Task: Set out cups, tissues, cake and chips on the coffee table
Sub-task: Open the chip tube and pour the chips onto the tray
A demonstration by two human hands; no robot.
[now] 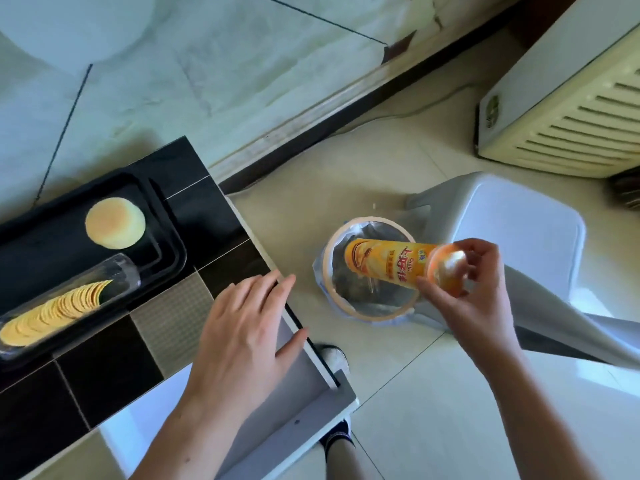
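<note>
below, left hand (242, 327) rests open on the tiled table (114, 368); right hand (474, 289) grips the chip can (391, 265) over a bin (372, 303).

Pale glossy floor tiles (433, 393) catch bright daylight. A marbled wall (207, 64) with thin dark seams fills the 12 o'clock side above a dark skirting board (346, 109). At 2 o'clock stands a cream louvred appliance (571, 109), a grey plastic stool (519, 230) nearer, at 3 o'clock.

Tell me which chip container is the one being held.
The orange can, gripped by the right hand over the bin. The clear sleeve of chips lies untouched on the black tray.
</note>
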